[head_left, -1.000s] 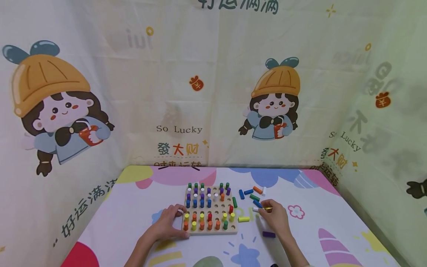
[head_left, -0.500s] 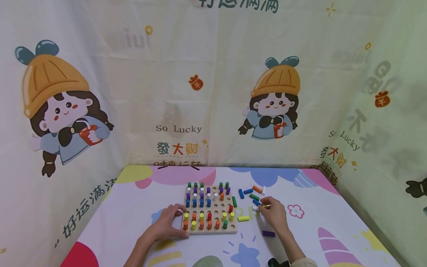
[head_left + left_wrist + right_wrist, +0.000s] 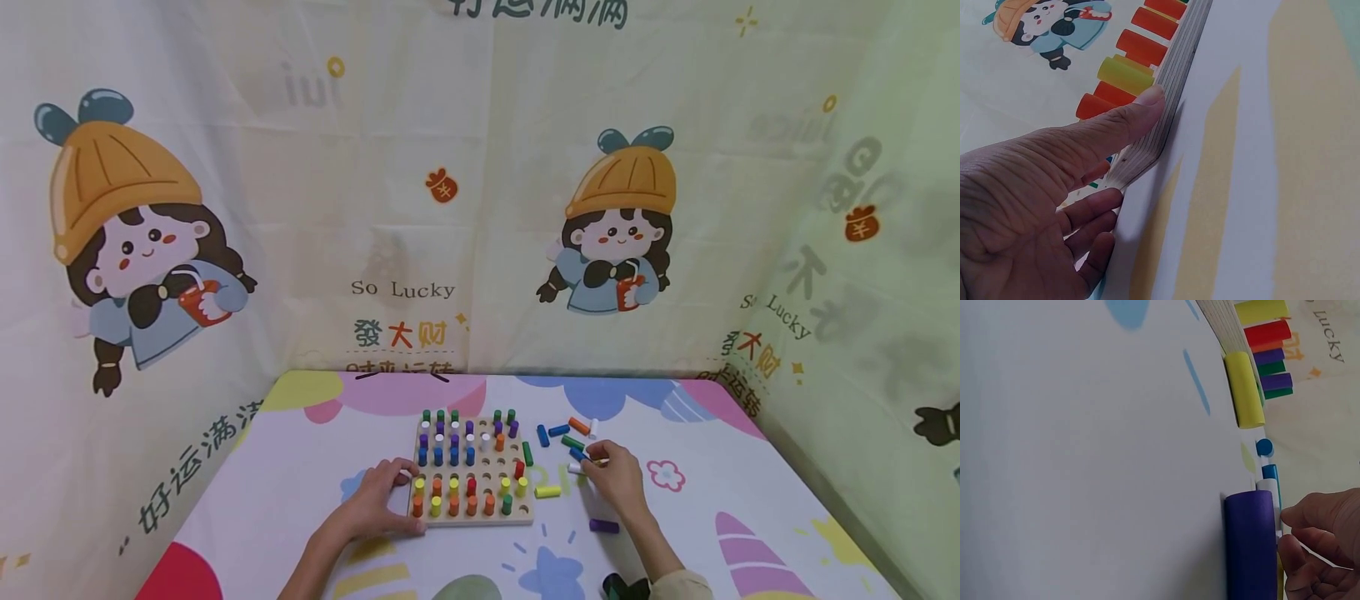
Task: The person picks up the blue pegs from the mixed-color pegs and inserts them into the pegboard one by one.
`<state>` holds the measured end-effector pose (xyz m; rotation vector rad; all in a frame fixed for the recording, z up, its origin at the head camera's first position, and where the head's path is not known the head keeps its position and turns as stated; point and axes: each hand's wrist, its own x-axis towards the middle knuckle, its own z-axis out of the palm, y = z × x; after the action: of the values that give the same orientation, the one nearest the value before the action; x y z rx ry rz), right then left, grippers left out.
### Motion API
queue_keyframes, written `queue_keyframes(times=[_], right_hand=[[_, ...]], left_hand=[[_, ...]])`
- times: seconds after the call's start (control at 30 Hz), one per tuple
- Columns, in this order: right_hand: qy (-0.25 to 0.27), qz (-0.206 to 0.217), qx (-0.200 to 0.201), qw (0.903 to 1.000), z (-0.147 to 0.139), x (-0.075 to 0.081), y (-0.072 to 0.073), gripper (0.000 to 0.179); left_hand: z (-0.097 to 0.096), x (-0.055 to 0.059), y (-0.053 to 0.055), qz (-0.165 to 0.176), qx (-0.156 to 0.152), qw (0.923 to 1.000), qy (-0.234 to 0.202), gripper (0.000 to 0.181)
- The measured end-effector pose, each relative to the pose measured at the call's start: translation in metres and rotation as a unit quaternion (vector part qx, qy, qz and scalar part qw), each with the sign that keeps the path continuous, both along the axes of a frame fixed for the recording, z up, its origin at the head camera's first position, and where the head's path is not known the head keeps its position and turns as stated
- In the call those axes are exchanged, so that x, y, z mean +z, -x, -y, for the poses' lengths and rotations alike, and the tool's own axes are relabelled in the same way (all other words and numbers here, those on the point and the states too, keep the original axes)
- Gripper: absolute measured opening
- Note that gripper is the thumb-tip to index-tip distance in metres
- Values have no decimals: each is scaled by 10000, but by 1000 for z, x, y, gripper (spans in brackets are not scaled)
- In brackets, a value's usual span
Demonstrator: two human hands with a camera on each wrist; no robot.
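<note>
A wooden pegboard [image 3: 472,523] stands on the table, with rows of coloured pegs upright in its holes. My left hand [image 3: 378,500] holds the board at its left end; in the left wrist view the thumb [image 3: 1141,106] presses its side edge. To the right of the board, my right hand [image 3: 618,483] has its thumb and index finger close together at the end of a lying white peg [image 3: 574,468], pinching it there. A blue peg [image 3: 577,454] lies just beyond the fingertips. Part of a yellow peg [image 3: 1280,578] shows below the fingers in the right wrist view.
Several loose pegs lie right of the board: a yellow peg [image 3: 547,492], a purple peg [image 3: 603,526], a green peg [image 3: 527,454] by the board's edge and an orange peg [image 3: 578,426] farther back. A printed cloth [image 3: 480,250] hangs around the table.
Both hands stay nearly where they were. The right fingertips have shifted slightly, and more of the right sleeve and a dark object by the wrist has come into view.
</note>
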<state>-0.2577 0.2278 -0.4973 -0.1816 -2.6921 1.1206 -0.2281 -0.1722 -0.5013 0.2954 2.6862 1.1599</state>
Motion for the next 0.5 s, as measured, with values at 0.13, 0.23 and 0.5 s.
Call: queue_keyframes(times=[0.13, 0.23, 0.5], right_hand=[[-96, -25, 51, 9999, -2, 2, 3, 21], [-181, -40, 82, 9998, -3, 2, 4, 21], [-156, 123, 97, 9998, -3, 5, 6, 19]], left_hand=[[0, 0, 1, -29, -32, 10000, 3, 70], [0, 0, 1, -19, -41, 10000, 1, 70], [0, -1, 1, 70, 5, 10000, 23, 70]])
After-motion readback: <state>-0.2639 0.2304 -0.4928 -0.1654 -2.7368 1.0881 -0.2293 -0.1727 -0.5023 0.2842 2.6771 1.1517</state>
